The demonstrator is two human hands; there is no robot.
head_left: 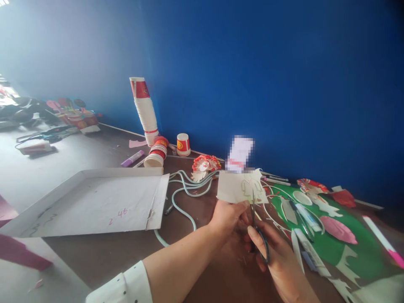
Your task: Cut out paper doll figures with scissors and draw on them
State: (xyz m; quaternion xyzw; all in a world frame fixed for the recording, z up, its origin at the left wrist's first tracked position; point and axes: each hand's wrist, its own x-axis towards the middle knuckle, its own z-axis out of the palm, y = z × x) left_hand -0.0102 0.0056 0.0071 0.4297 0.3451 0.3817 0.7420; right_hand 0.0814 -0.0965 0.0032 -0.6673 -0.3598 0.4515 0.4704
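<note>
My left hand (pixel 227 216) grips the lower edge of a piece of white paper (pixel 230 185), thumb on top. A small garment-like outline is drawn in green and dark lines on the paper's right half. In my right hand (pixel 277 248) is a pair of scissors (pixel 263 244) with dark handles, my thumb and fingers around the loops. The blades point up and away from me and reach the paper's lower edge near the drawing. Whether the blades are apart is hard to see. Both hands are close together above the brown table.
A shallow white box lid (pixel 94 206) lies left, beside a pale blue cable (pixel 186 210). Stacked paper cups (pixel 147 113) lean by the blue wall; another cup (pixel 183 145) stands nearby. Right, green paper (pixel 362 256) carries glue tubes, scraps, a pink piece (pixel 339 229) and a marker (pixel 381 240).
</note>
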